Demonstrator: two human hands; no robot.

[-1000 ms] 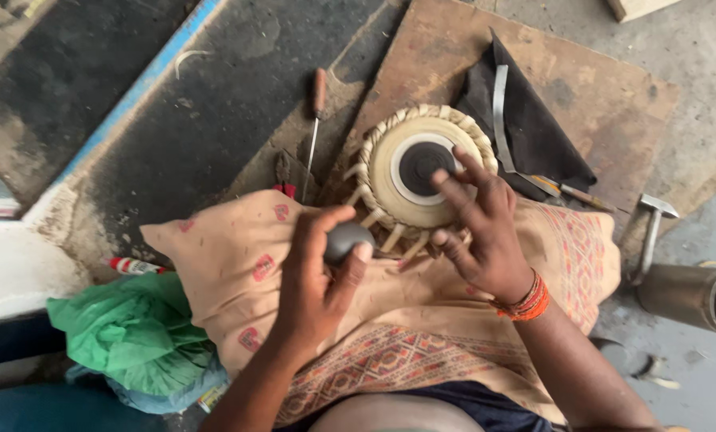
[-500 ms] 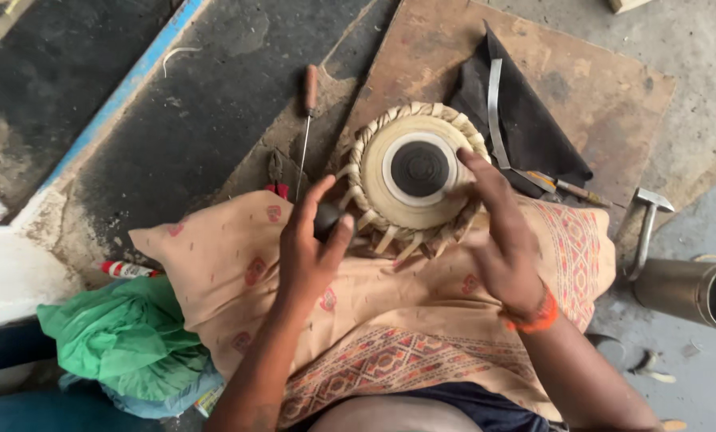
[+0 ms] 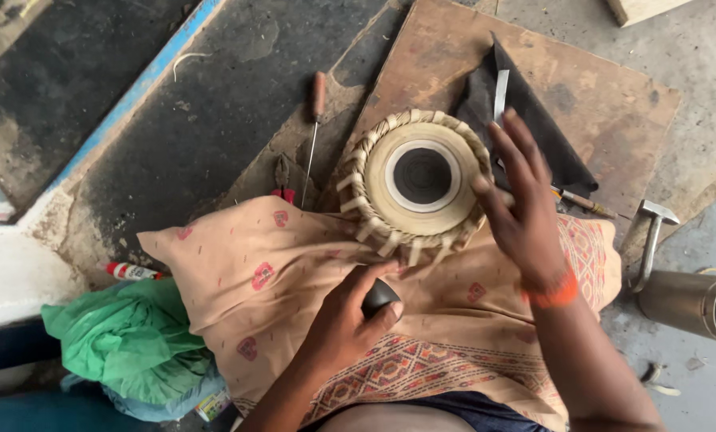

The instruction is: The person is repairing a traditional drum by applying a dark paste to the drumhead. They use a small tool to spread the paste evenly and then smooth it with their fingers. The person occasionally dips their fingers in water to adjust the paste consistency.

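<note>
Over patterned lap cloth [image 3: 294, 280], right hand [image 3: 526, 216] is steadying the drum [image 3: 418, 180]; left hand [image 3: 346, 328] is gripping a dark stone [image 3: 379, 297], likely rubbing next.

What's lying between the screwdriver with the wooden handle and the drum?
In the head view, a pair of pliers with red grips lies between the screwdriver and the drum, on the dark floor just above the patterned cloth.

Floor left: a wooden-handled screwdriver [image 3: 313, 120] beside red-handled pliers [image 3: 283, 178].
Board: a black cloth [image 3: 534, 132] under a metal strip [image 3: 499, 94].
Right: a hammer [image 3: 651, 232], a steel cylinder [image 3: 694, 302].
Lower left: green cloth [image 3: 126, 340].
</note>
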